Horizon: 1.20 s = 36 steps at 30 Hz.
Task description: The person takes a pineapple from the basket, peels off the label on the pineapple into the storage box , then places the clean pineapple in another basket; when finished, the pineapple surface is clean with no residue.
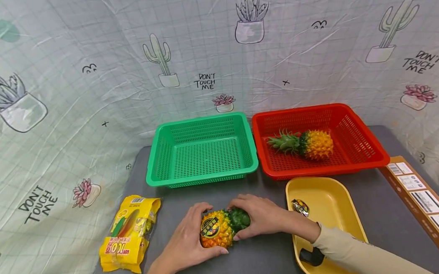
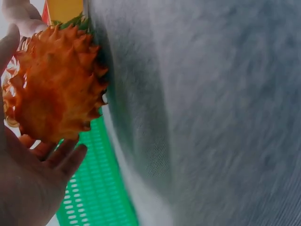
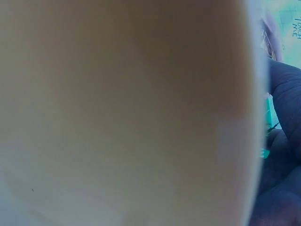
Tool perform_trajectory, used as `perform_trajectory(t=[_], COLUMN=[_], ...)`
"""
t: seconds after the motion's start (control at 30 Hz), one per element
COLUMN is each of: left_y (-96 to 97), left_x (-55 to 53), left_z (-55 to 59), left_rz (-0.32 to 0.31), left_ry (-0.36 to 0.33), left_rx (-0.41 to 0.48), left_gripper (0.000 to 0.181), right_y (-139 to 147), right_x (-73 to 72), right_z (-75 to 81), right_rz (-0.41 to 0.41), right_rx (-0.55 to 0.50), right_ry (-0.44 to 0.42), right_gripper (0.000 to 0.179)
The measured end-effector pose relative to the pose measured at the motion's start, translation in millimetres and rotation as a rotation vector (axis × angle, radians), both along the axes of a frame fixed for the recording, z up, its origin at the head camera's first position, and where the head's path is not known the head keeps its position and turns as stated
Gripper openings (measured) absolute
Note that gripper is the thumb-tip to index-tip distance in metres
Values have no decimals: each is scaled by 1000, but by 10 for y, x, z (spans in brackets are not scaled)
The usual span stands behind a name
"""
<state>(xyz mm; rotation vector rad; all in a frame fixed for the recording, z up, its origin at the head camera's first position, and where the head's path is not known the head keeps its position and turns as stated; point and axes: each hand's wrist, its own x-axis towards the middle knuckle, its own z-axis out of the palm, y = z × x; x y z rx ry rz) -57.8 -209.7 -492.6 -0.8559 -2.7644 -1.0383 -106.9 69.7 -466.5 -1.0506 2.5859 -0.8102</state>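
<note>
A small orange-yellow pineapple (image 1: 216, 228) with a round black label lies on its side on the grey table, its green end to the right. My left hand (image 1: 188, 239) holds its body, thumb in front and fingers behind. My right hand (image 1: 260, 216) grips the green end. In the left wrist view the spiky base of the pineapple (image 2: 56, 84) faces the camera, with my left hand (image 2: 33, 179) partly round it. A blurred beige surface fills most of the right wrist view; part of my right hand (image 3: 287, 108) shows at its edge.
Behind are a green basket (image 1: 203, 180) and a red basket (image 1: 327, 170) holding another pineapple (image 1: 318, 144). A yellow tray (image 1: 336, 197), partly under my right forearm, holds a shiny black-labelled item (image 1: 300, 207) and a dark object (image 1: 312, 257). A yellow packet (image 1: 129, 234) lies left, a brown box (image 1: 424, 208) right.
</note>
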Motion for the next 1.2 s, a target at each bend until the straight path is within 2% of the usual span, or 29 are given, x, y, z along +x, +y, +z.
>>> perform_trajectory(t=[0.17, 0.27, 0.47, 0.67, 0.9, 1.03, 1.2], left_y=[7, 11, 31, 42, 47, 45, 39], left_x=[17, 15, -1, -3, -3, -1, 3], left_z=[-50, -77, -105, -100, -101, -98, -103], left_rz=[5, 10, 10, 7, -3, -3, -4], left_ry=[-114, -141, -127, -121, -104, -111, -123], left_rx=[81, 101, 108, 101, 88, 89, 94], left_gripper=[91, 87, 79, 79, 79, 80, 81], right_y=[-11, -14, -3, 13, 19, -4, -128], right_x=[4, 8, 1, -12, 0, 25, 54], right_z=[0, 5, 18, 49, 170, 292, 399], right_rz=[0, -2, -4, 25, 49, 9, -24], right_rx=[-2, -3, 6, 5, 21, 5, -97], right_ry=[5, 3, -4, 9, 54, 100, 185], right_gripper=[64, 64, 65, 69, 72, 61, 35])
